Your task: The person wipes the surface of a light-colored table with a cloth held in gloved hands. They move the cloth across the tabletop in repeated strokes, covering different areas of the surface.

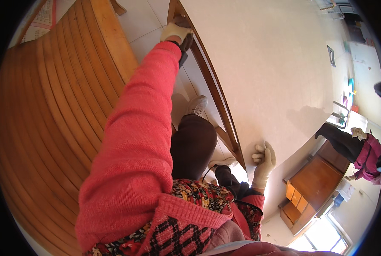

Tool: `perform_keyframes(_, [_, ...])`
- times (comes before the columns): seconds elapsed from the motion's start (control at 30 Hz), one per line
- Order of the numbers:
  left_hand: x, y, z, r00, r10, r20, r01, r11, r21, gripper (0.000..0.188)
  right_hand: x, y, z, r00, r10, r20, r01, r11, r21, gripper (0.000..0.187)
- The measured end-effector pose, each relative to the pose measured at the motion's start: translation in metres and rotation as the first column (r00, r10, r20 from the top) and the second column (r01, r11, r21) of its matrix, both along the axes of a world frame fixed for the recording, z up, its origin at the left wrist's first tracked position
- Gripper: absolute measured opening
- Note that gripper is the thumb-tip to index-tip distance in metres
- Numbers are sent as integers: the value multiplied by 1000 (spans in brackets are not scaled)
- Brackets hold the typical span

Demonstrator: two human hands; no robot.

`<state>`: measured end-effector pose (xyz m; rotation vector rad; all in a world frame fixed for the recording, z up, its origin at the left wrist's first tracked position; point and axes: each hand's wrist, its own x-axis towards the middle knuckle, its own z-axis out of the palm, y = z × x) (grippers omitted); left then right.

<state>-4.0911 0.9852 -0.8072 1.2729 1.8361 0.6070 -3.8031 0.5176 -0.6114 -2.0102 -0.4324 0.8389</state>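
Observation:
My left hand (176, 32), in a pale glove, reaches far forward on a pink-sleeved arm. It is closed on a dark grey-brown cloth (186, 42), pressed against the brown wooden frame (207, 77) along the edge of a large pale tabletop (267, 59). Part of the cloth is hidden behind the glove. My right hand (264, 162), also in a pale glove, is raised near the tabletop's near corner. Its fingers are apart and slightly bent, with nothing held.
A slatted wooden bench (58, 102) fills the left side. My shoe (197, 105) is on the tiled floor beside the frame. At the right, another person in a purple jacket (369, 160) stands near a wooden cabinet (316, 183) with drawers. A window (322, 237) is bright at the lower right.

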Motion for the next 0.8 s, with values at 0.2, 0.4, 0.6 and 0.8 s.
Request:
perform_keyframes(0.2, [-16,42,-7,993,-68,-99,52,986,-156,50,2,3,0,999,-41,-5,41,999,-1,37])
perform_keyframes(0.4, [-6,28,-20,996,57,-62,-62,996,-70,75,4,0,-3,999,-32,-36,33,999,28,36])
perform_keyframes(0.6, [3,0,4,989,4,-151,-18,996,-91,69,2,0,0,1000,-3,-23,4,999,53,37])
perform_keyframes(0.8, [22,-62,0,980,-192,-41,184,970,-156,72,-1,0,2,1000,12,-18,-11,998,59,36])
